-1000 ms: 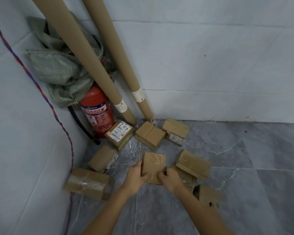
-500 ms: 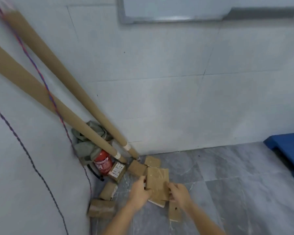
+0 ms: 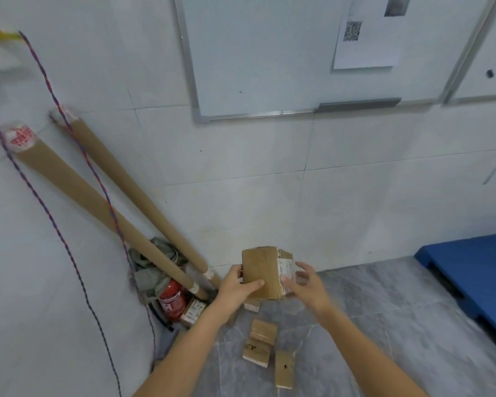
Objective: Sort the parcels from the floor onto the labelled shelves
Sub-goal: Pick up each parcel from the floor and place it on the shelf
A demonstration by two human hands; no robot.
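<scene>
A brown taped cardboard parcel (image 3: 259,272) with a white label on its right side is held up at chest height in front of the tiled wall. My left hand (image 3: 236,287) grips its left edge, thumb across the front face. My right hand (image 3: 305,283) is at the label side with fingers spread; the thumb touches the parcel's lower right corner. Several more brown parcels (image 3: 262,330) lie on the grey floor below, one with a white label (image 3: 194,310) near the corner.
Two long cardboard tubes (image 3: 103,216) lean into the left corner over a red fire extinguisher (image 3: 171,296) and a grey sack (image 3: 152,267). A twisted cable (image 3: 55,224) hangs on the left wall. A whiteboard (image 3: 269,53) hangs above; a blue pallet (image 3: 470,270) lies right.
I have stood up and lifted the parcel from the floor to chest height, turning it so its label side shows. My right hand's fingers have spread away from it.
</scene>
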